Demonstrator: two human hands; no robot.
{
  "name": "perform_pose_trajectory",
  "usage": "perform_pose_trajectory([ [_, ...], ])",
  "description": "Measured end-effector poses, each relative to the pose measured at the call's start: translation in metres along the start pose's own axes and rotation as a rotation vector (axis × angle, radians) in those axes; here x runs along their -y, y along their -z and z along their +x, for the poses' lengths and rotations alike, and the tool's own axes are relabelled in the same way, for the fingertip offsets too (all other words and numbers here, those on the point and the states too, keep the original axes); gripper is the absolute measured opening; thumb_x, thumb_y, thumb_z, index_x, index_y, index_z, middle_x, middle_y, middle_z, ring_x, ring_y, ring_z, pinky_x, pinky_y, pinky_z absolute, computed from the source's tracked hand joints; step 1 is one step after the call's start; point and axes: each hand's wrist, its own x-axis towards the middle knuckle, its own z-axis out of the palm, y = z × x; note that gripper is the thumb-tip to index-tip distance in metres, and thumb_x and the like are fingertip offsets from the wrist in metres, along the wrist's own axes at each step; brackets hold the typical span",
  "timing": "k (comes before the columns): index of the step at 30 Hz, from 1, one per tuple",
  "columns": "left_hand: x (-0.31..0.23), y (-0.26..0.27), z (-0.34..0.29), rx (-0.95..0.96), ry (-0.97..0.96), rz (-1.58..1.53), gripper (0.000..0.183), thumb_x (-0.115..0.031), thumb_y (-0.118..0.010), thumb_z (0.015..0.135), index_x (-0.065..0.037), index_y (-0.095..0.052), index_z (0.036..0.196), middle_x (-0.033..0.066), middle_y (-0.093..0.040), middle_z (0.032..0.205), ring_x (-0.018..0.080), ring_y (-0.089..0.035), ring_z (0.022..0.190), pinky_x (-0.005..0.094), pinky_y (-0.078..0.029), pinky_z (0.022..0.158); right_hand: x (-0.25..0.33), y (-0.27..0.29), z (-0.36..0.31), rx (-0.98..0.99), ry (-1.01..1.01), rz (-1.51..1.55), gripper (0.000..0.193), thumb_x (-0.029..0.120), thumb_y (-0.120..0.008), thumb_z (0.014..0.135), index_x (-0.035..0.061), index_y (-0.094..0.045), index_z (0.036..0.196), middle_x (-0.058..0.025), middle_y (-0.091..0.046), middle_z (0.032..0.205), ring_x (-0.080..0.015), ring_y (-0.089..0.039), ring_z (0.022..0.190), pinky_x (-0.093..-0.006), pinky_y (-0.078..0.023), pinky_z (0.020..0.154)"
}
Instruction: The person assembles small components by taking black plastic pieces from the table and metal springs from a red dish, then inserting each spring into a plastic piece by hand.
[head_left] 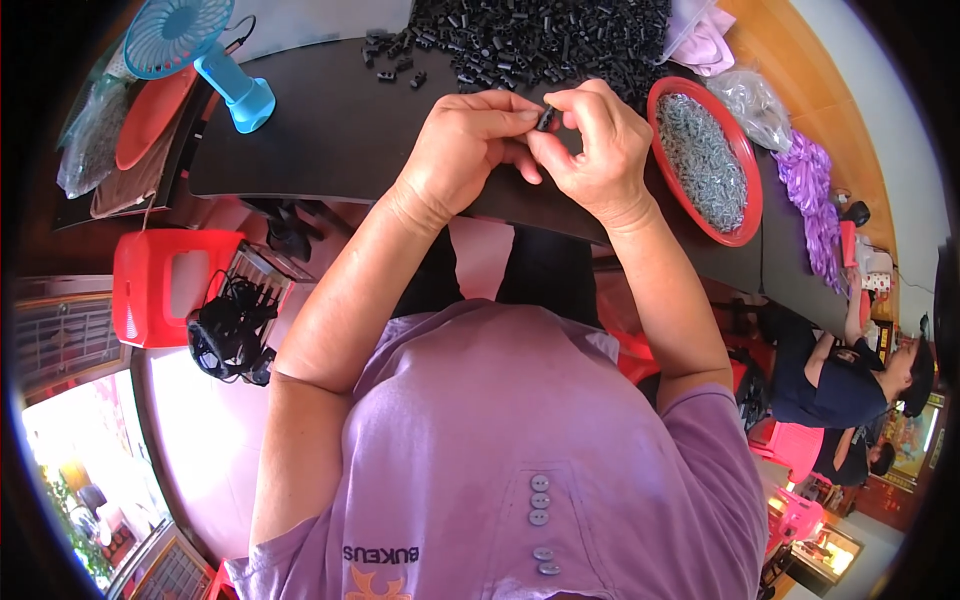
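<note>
My left hand (455, 145) and my right hand (603, 150) meet over the near part of the dark table (320, 140). Pinched between the fingertips of both is a small black plastic part (546, 119); fingers cover some of it. Just beyond my hands spreads a big heap of similar black plastic parts (540, 45), with several strays at its left side. To the right of my right hand, a red oval basin (752, 190) holds a mass of small silvery metal pieces (705, 165), which look like screws.
A blue fan (245, 95) stands at the table's left, beside a red tray (150, 120) and clear plastic bags (90, 150). A clear bag (750, 105) and purple strapping (805, 190) lie right of the basin. A red stool (135, 290) is lower left; other people (830, 380) sit far right.
</note>
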Motion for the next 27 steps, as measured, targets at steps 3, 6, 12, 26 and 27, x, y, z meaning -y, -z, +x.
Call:
perform_pose_trajectory([
  [3, 0.002, 0.001, -0.001, 0.008, -0.011, -0.016, 0.015, -0.004, -0.057, 0.093, 0.009, -0.065, 0.094, 0.0152, -0.067, 0.082, 0.0243, -0.065, 0.063, 0.0320, -0.057, 0.060, 0.000, 0.000, -0.002, -0.005, 0.009, -0.010, 0.030, 0.009, -0.077, 0.062, 0.0061, -0.059, 0.085, -0.0033, -0.055, 0.071, -0.0201, -0.058, 0.056, -0.0310, -0.046, 0.049],
  [6, 0.002, 0.000, -0.001, 0.011, -0.010, -0.018, 0.015, -0.004, -0.057, 0.093, 0.009, -0.065, 0.095, 0.0157, -0.067, 0.081, 0.0242, -0.065, 0.063, 0.0321, -0.057, 0.060, 0.000, 0.003, -0.004, 0.003, 0.017, -0.009, 0.031, 0.006, -0.078, 0.063, 0.0045, -0.059, 0.088, -0.0043, -0.055, 0.071, -0.0185, -0.056, 0.056, -0.0296, -0.045, 0.048],
  [12, 0.002, 0.000, -0.001, 0.033, 0.003, 0.029, 0.014, -0.004, -0.057, 0.093, 0.009, -0.064, 0.095, 0.0159, -0.067, 0.080, 0.0231, -0.066, 0.065, 0.0320, -0.056, 0.057, 0.001, 0.005, -0.004, 0.004, 0.056, 0.009, 0.033, 0.005, -0.079, 0.063, 0.0029, -0.059, 0.088, -0.0045, -0.053, 0.069, -0.0163, -0.052, 0.052, -0.0290, -0.042, 0.045],
  [26, 0.002, 0.003, -0.001, 0.022, -0.005, -0.061, 0.017, -0.008, -0.057, 0.095, 0.008, -0.063, 0.093, 0.0149, -0.065, 0.078, 0.0232, -0.065, 0.063, 0.0321, -0.056, 0.052, 0.007, 0.002, 0.007, 0.026, -0.092, 0.112, 0.026, 0.006, -0.074, 0.066, 0.0046, -0.060, 0.088, -0.0067, -0.055, 0.072, -0.0220, -0.060, 0.060, -0.0331, -0.047, 0.051],
  [27, 0.002, 0.002, 0.000, 0.013, -0.006, -0.081, 0.026, -0.016, -0.058, 0.097, 0.008, -0.064, 0.093, 0.0165, -0.066, 0.079, 0.0235, -0.065, 0.063, 0.0322, -0.055, 0.051, 0.009, 0.001, 0.015, 0.042, -0.239, 0.214, 0.028, 0.006, -0.077, 0.068, 0.0039, -0.062, 0.091, -0.0074, -0.055, 0.073, -0.0192, -0.060, 0.061, -0.0306, -0.048, 0.052],
])
